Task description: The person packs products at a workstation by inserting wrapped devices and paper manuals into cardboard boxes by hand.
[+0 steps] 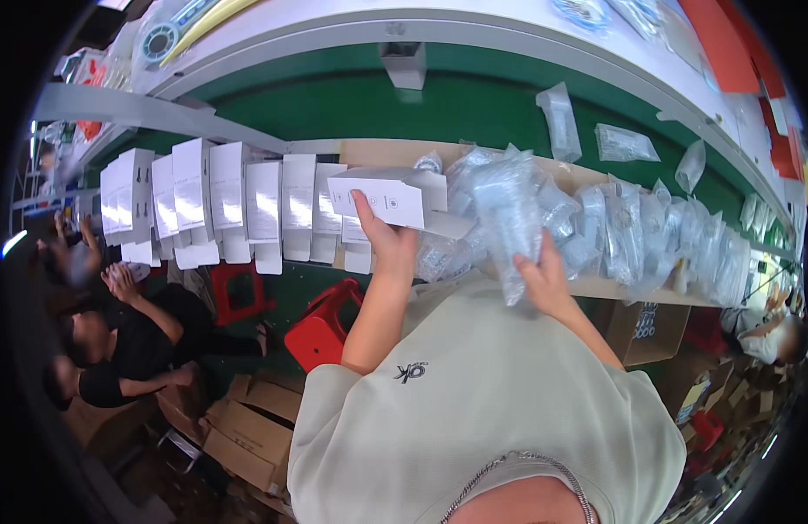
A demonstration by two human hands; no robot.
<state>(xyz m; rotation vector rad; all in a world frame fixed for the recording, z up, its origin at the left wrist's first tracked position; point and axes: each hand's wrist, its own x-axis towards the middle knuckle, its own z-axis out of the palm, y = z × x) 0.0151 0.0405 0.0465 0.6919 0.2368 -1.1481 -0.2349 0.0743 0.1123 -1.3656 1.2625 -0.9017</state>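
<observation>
Hands apart, near the centre of the frame: left hand (391,240) clamped on a white box (395,203), thumb across the printed face; right hand (544,275) gripping the lower right side of a clear bubble-wrap pouch (506,218), blurred, just right of the box. Both over the worktop (369,155) — flaps (446,225) sticking out on the side toward the pouch. Best, probably, to hold the box lightly, without denting its walls, and to spread the flaps well. Better too to turn the pouch lengthwise to the box, smooth down loose plastic and never force it — risk of snagging on a flap edge. Avoid knocking the row of white boxes (194,196) at left of the frame or the wrapped pouches (631,227) at right.
</observation>
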